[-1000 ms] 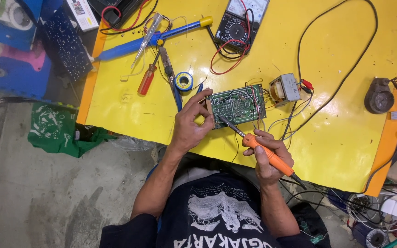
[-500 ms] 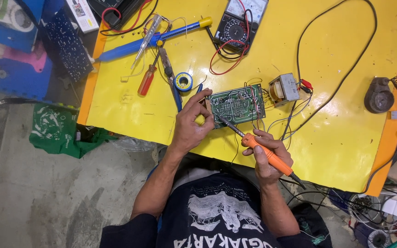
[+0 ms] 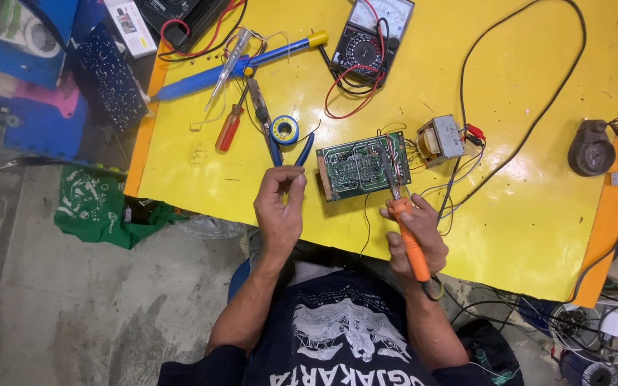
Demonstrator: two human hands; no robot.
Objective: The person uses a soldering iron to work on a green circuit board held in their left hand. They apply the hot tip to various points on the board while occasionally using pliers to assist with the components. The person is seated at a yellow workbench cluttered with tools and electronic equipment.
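Observation:
My right hand (image 3: 415,239) grips an orange-handled soldering iron (image 3: 408,236), whose metal tip rests on the green circuit board (image 3: 357,168) lying on the yellow table (image 3: 523,229). My left hand (image 3: 279,211) hovers just left of the board, clear of it, thumb and fingertips pinched together; nothing shows between them. Thin wires run from the board to a small transformer (image 3: 440,139) at its right.
A solder spool (image 3: 284,130), blue-handled pliers (image 3: 280,151), a red screwdriver (image 3: 228,129) and a blue desoldering pump (image 3: 241,66) lie left of the board. A multimeter (image 3: 372,34) sits at the back, a coiled iron stand (image 3: 599,146) at the right.
My left hand has let go of the board's left edge and drawn back toward me. The soldering iron has swung more upright, its tip further onto the board.

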